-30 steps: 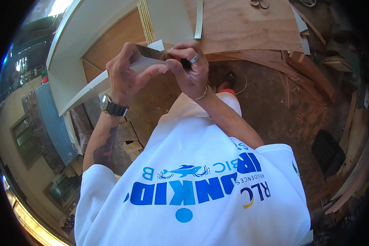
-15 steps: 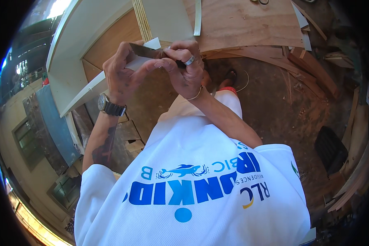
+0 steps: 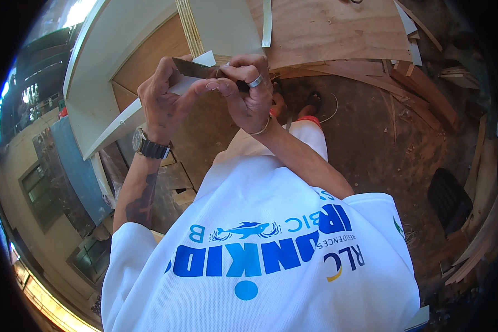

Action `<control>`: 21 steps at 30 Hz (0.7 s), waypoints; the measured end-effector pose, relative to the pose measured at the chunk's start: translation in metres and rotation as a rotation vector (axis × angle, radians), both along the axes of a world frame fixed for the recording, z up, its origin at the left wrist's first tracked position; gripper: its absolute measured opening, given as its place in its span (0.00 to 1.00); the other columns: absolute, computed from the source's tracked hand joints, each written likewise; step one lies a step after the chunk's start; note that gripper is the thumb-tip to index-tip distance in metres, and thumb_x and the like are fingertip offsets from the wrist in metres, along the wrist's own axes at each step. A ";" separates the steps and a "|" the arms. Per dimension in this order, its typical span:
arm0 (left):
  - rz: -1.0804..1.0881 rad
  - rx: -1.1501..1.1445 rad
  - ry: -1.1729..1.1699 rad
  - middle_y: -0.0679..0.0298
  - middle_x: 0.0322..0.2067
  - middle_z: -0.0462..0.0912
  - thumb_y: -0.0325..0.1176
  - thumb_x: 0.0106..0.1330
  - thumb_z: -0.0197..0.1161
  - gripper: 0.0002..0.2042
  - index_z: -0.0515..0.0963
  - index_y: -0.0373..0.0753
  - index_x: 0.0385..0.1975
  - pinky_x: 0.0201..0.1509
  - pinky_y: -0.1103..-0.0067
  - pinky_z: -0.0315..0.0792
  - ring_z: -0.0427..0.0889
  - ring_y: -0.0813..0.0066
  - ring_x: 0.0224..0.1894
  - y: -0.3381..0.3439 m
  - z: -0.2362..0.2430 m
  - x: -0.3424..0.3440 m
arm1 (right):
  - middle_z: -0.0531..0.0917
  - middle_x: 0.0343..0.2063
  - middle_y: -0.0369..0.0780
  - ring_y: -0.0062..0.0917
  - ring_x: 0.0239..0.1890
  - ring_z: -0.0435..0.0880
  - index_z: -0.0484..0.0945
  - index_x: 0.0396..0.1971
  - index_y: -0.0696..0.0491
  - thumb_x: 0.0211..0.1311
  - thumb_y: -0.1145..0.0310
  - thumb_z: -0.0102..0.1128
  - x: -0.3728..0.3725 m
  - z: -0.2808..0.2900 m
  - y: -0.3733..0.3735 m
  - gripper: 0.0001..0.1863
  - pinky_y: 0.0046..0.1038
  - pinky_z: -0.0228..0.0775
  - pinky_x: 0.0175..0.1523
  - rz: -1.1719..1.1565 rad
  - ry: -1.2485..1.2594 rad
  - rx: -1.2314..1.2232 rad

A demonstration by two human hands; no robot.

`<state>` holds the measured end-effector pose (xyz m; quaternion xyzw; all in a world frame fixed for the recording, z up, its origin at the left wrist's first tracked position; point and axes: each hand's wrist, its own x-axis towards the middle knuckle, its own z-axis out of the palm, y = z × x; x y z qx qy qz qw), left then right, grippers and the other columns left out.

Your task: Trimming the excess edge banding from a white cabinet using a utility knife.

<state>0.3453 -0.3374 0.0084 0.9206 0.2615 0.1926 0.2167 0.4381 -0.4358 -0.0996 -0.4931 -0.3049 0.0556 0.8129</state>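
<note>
Both hands meet at the upper middle, over the edge of white and brown panels. Between them is a thin, dark, shiny flat piece (image 3: 192, 67), like a metal blade; I cannot make out its exact kind. My left hand (image 3: 163, 102), with a watch on the wrist, is closed around its left end, thumb stretched toward the right. My right hand (image 3: 252, 94), wearing a ring, pinches the other end, its fingers curled and hiding that part. The two thumb tips almost touch. A small white corner (image 3: 205, 58) shows just behind the dark piece.
A white curved-edged panel (image 3: 102, 61) stands at the left. A plywood sheet (image 3: 332, 36) spans the top, with a white strip (image 3: 266, 25) on it. Wood offcuts (image 3: 426, 94) are piled at the right above the dirt floor (image 3: 371, 149). A dark object (image 3: 450, 193) lies lower right.
Both hands keep the same hold on the dark flat piece and barely move. The surroundings shift slightly in the view.
</note>
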 end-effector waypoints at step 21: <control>0.030 -0.079 -0.014 0.63 0.20 0.81 0.39 0.55 0.79 0.22 0.69 0.35 0.27 0.27 0.84 0.71 0.75 0.83 0.22 -0.002 0.001 0.004 | 0.77 0.33 0.40 0.30 0.35 0.78 0.79 0.32 0.54 0.56 0.70 0.72 0.003 0.008 -0.003 0.09 0.31 0.72 0.37 -0.011 0.010 -0.034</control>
